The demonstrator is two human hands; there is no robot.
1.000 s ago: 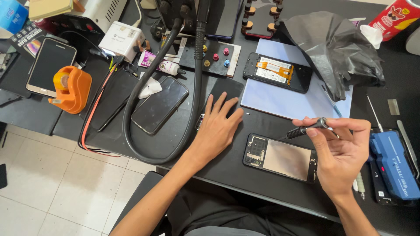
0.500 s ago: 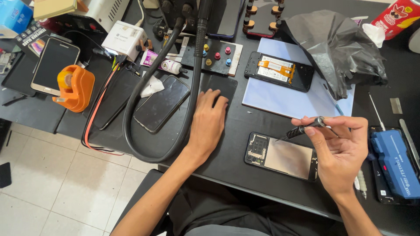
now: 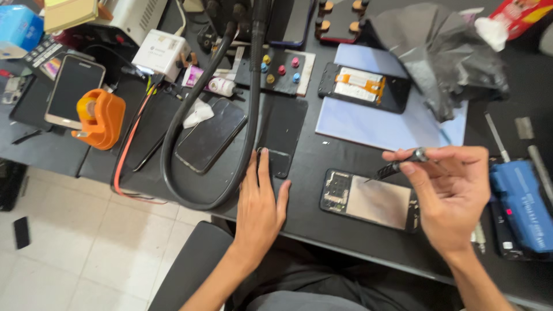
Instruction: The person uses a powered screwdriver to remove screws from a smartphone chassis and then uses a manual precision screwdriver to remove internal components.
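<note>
Opened smartphone (image 3: 371,200), back cover off, flat at lower centre of the black bench (image 3: 322,158). Right hand (image 3: 452,193), just right of it, fingers pinched shut on a slim screwdriver (image 3: 397,166), tip over the phone. Left hand (image 3: 262,204), lower centre-left, lies open and flat, fingertips on a black back cover (image 3: 282,135), gripping nothing. Blue case (image 3: 521,204) at right edge; contents unclear. Orange tape dispenser (image 3: 99,118) at left.

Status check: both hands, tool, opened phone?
Left hand flat on dark panel. Right hand pinching screwdriver above opened phone. Black hose loops beside left hand.
</note>
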